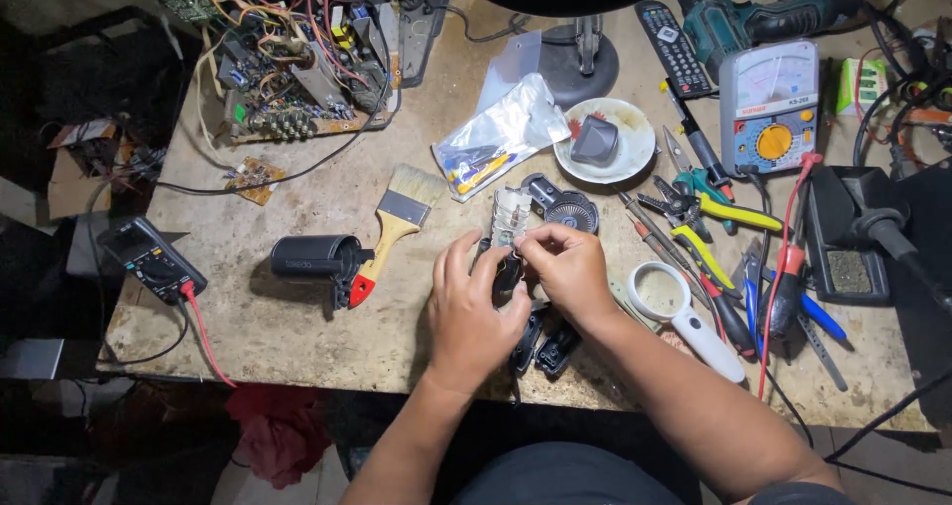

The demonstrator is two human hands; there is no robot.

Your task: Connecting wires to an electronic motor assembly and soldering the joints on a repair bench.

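Hands meet near the tabletop's front edge: the left hand (474,312) grips a small black gadget (508,277), the right hand (567,267) pinches what may be its circuit board (511,217). Disassembly seems underway; freeing that part calls for a gentle, steady pull. Black shell pieces (545,344) lie just below.

Both forearms reach forward and angle inward until the hands meet. The left hand (473,312) lies palm down, fingers curled forward, thumb tucked toward the right. The right hand (567,267) sits just beyond and touching it, fingertips (526,239) pinched together, wrist bent inward.
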